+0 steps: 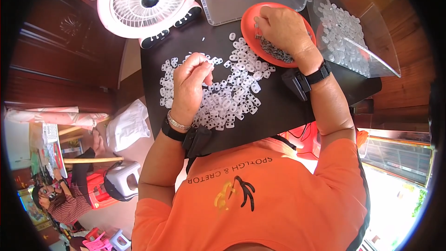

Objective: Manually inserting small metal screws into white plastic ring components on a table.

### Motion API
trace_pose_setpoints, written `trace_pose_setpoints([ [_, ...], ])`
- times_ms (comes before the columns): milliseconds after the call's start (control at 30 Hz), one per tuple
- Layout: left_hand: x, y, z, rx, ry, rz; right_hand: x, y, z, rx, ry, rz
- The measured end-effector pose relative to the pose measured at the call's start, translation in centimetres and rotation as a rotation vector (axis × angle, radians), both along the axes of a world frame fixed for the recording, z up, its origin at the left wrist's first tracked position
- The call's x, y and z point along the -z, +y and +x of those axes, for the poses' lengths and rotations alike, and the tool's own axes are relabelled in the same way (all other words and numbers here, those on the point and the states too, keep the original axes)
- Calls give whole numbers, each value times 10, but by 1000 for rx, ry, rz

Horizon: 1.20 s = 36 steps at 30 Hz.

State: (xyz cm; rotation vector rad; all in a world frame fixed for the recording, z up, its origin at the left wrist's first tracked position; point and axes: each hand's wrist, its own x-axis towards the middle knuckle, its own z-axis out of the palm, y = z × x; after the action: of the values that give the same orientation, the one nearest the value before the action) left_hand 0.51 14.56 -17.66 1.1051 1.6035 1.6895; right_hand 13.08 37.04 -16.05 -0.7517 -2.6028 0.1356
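My left hand (191, 83) is closed in a pinch above a spread of small white plastic pieces (223, 104), each with round holes. What its fingers hold, if anything, is too small to make out. Over at the right, my right hand (285, 28) reaches over a round red plate (249, 18), thumb and fingers drawn together near its left side. Small grey metal parts (276, 52) lie heaped in that plate, partly hidden by the hand. Whatever sits between the right fingertips cannot be told.
A clear plastic bin (218, 14) stands behind the plate. Another clear container (367, 49) at the right holds many translucent round pieces (341, 32). A white-and-pink fan (151, 0) stands at the far left of the dark table (158, 72). Another person (69, 204) is at the lower left, beside stools.
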Motion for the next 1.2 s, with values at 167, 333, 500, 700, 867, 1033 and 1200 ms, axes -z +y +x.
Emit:
trace_pose_setpoints([
  [167, 1, -1, 0, -15, -7, 4, -16, -13, 1, -145, 171, -374],
  [333, 0, 0, 4, -12, -37, -17, -11, -29, -5, -498, 332, -937],
  [500, 5, 0, 8, 11, -26, 29, -9, -48, -11, -669, 330, -1281],
  [700, 8, 0, 8, -19, -63, 37, -2, -60, -16, -718, 323, -1256],
  [867, 4, 0, 9, -24, 0, 26, -1, -66, -15, -699, 281, -1195],
  [1033, 6, -1, 9, -24, 23, 24, -6, -70, -14, -686, 216, -1111],
  [1200, 8, -1, 9, -31, 56, 12, -4, -68, -12, -658, 245, -1115],
])
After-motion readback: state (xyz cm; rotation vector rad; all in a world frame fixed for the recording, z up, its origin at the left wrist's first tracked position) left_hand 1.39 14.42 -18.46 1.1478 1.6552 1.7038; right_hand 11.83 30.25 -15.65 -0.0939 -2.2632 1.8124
